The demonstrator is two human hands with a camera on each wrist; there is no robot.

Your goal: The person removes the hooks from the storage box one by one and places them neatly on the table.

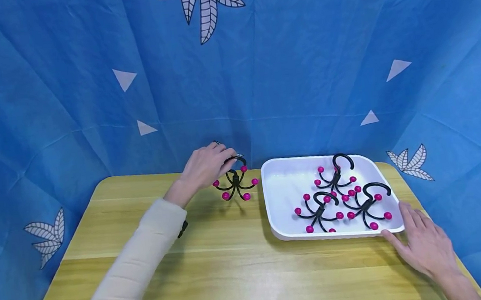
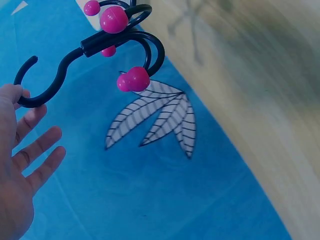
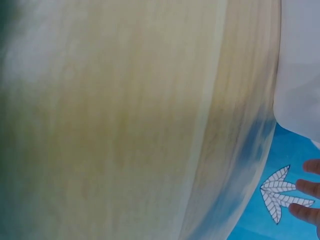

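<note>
Wood-grain table (image 1: 237, 279), left hand (image 1: 206, 165) pinching black claw hanger (image 1: 235, 179), hook (image 1: 243, 160) up, pink-tipped prongs (image 1: 247, 196) down, long axis near-upright, right hand (image 1: 427, 243) spread against white tray (image 1: 281, 200)

Lighting and Picture Quality

Head view: bright, clear; pale glare midway between the worktop's (image 1: 219, 276) left and right edges; soft shadows beneath the raised hook (image 1: 235, 180) and sleeve (image 1: 134, 271). Left wrist view: hook crisp, worktop blurred. Right wrist view: worktop smeared, its edge bowed.
</note>
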